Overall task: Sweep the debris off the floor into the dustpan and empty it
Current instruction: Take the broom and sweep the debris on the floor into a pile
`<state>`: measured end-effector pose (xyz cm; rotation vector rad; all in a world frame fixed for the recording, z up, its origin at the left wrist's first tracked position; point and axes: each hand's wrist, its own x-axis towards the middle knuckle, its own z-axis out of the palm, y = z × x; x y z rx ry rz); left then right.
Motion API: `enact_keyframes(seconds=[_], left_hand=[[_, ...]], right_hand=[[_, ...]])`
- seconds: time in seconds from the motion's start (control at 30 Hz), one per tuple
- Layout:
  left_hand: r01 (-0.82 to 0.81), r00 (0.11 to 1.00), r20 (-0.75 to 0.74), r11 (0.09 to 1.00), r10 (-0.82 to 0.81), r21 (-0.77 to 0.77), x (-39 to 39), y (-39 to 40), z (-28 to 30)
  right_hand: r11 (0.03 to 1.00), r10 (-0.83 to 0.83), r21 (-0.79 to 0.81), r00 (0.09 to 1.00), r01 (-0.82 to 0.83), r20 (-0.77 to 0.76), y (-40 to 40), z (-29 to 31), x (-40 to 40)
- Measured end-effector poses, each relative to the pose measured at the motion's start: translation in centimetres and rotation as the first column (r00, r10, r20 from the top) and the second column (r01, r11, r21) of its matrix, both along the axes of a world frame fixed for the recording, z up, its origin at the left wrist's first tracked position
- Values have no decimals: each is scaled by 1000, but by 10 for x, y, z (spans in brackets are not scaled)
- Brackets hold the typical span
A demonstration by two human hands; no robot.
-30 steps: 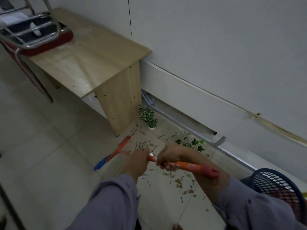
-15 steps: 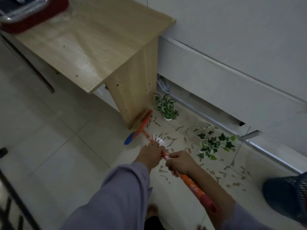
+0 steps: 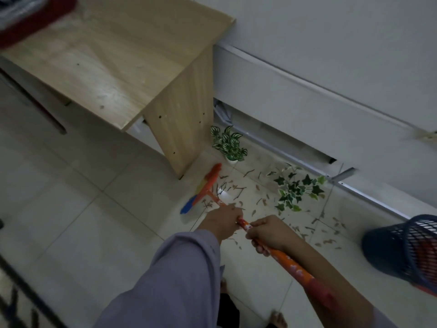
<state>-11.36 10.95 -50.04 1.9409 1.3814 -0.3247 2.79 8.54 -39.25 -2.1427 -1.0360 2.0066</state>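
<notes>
Both hands grip an orange broom handle [image 3: 286, 258] with white flower marks. My left hand [image 3: 223, 221] holds it further down, my right hand [image 3: 269, 233] just behind. The broom head [image 3: 204, 189], orange with blue and yellow bristles, rests on the tiled floor by the foot of the table's side panel. Brown debris [image 3: 238, 192], twigs and dry flakes, lies scattered on the tiles from the broom head across to the right. No dustpan is in view.
A wooden table [image 3: 118, 55] stands at upper left. A small potted plant [image 3: 228, 144] and a leafy ivy sprig [image 3: 295, 190] lie near the white wall base. A dark blue mesh bin [image 3: 402, 252] stands at right. My bare feet [image 3: 277, 319] show below.
The view has tilted down and shifted closer. The broom head has moved forward along the floor to the table's side panel, with both hands still on the handle.
</notes>
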Motion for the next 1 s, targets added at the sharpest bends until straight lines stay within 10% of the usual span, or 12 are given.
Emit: enact_keyframes(seconds=[0.4, 1.0], left_hand=[[-14, 998, -57, 999, 12, -38, 50, -54, -19], [-248, 968, 17, 955, 249, 162, 95, -222, 15]], right_hand=[[986, -51, -162, 999, 51, 5, -29, -45, 34], [931, 364, 22, 931, -364, 15, -170, 4, 89]])
